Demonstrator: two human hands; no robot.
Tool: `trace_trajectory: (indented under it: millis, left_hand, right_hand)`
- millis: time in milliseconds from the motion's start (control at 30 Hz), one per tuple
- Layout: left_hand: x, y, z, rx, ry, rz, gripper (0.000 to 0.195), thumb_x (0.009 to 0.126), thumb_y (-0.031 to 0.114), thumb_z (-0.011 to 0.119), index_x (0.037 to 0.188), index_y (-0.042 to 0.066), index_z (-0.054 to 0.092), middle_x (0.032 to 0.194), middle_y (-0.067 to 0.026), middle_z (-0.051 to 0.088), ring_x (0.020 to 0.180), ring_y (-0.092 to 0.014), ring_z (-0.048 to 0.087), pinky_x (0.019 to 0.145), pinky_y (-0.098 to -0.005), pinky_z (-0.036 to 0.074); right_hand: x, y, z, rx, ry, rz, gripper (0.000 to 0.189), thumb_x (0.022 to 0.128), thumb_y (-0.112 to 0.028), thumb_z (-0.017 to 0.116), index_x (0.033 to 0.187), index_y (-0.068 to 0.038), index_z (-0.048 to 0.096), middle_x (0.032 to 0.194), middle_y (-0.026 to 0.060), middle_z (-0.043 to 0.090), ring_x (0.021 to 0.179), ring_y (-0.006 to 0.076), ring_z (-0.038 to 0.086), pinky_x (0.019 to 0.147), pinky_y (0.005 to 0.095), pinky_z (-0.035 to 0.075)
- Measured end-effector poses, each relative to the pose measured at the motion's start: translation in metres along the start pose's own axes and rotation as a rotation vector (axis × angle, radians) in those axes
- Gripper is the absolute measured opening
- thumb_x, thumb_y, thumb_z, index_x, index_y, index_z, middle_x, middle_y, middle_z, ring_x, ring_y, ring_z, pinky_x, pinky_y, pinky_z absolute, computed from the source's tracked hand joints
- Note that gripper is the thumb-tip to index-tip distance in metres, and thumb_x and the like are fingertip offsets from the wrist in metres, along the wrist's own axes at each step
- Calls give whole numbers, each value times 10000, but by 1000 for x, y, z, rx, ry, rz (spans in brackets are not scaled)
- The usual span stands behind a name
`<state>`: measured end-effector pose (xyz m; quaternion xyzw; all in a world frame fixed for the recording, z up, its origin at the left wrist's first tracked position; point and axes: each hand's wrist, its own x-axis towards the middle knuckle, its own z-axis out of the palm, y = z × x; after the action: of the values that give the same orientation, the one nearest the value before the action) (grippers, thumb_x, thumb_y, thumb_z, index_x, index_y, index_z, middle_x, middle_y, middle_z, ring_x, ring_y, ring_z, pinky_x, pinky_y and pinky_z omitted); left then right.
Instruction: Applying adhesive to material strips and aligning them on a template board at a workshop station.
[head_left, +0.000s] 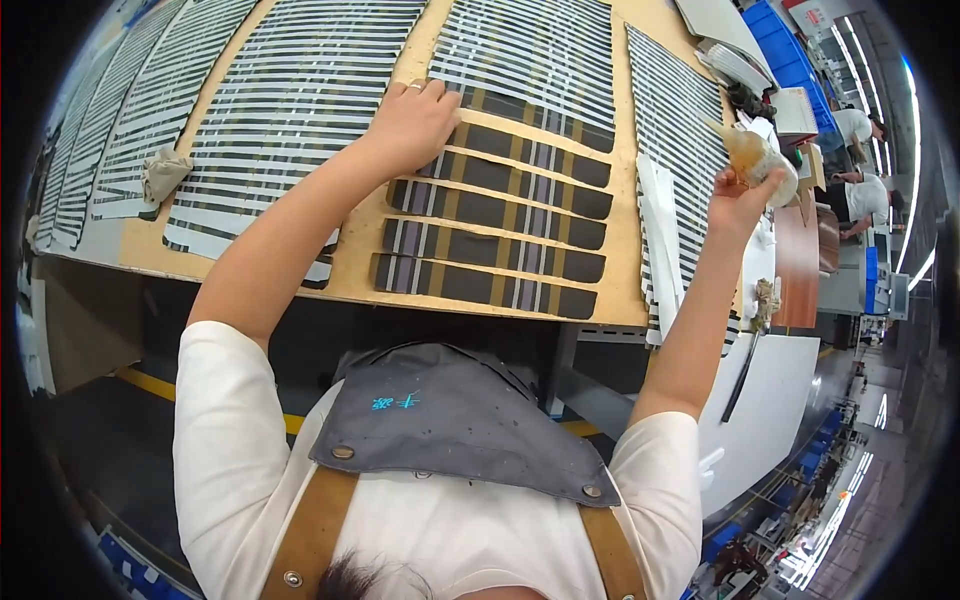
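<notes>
My left hand, a ring on one finger, rests at the left ends of dark plaid strips spread in a column on the table. Its fingers are bent down and the tips are hidden, so a grip cannot be made out. Above it, an overlapped stack of plaid strips with white edges continues the column. My right hand is raised at the right, gripping a translucent squeeze bottle with amber-stained contents. The bottle's nozzle is blurred and points up and left, over another column of overlapped strips.
More overlapped strip columns cover the tan tabletop at left. A crumpled cloth lies there. White strips lie at right, near a black-handled brush. Blue bins and two people are farther right.
</notes>
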<state>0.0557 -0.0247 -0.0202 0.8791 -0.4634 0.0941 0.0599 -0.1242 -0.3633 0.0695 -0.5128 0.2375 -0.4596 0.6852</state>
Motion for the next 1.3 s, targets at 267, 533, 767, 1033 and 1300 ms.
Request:
trace_trajectory:
  millis: [267, 533, 767, 1033, 1300]
  left_hand:
    - [-30, 12, -28, -212, 108, -4, 235, 875, 169, 530, 1060, 25, 545, 1055, -103, 546, 975, -280, 531, 877, -378, 382]
    - [-65, 24, -22, -237, 0, 33, 316, 893, 214, 511, 1158, 42, 495, 1164, -80, 531, 1166, -239, 459, 991, -401, 314]
    - [-68, 21, -6, -229, 207, 56, 273, 858, 221, 542, 1057, 35, 549, 1024, -74, 561, 1051, -225, 516, 922, -367, 366]
    - [-66, 22, -15, -289, 46, 2, 298, 888, 210, 513, 1135, 42, 509, 1135, -86, 527, 1102, -261, 480, 951, -379, 341]
    - [-62, 22, -16, -302, 54, -1, 282, 886, 211, 521, 1115, 45, 523, 1087, -91, 545, 1064, -275, 500, 934, -383, 354]
  right_hand:
    - [-63, 46, 83, -102, -474, 53, 365, 883, -391, 571, 1077, -86, 519, 892, 49, 593, 679, 122, 573, 517, 245, 481]
    - [-119, 95, 162, -240, -777, -169, 337, 865, -275, 632, 1052, -13, 532, 853, 56, 604, 610, 98, 577, 493, 199, 466]
    - [-125, 110, 181, -299, -892, -177, 576, 796, -281, 716, 1148, 19, 372, 959, 93, 546, 800, 136, 593, 661, 251, 504]
    - [-129, 103, 178, -409, -853, -337, 573, 772, -292, 736, 1132, 21, 418, 1006, 109, 569, 872, 176, 609, 744, 287, 504]
    - [-105, 84, 135, -506, -783, -376, 573, 758, -282, 747, 1132, 15, 430, 987, 119, 605, 875, 176, 621, 735, 282, 506]
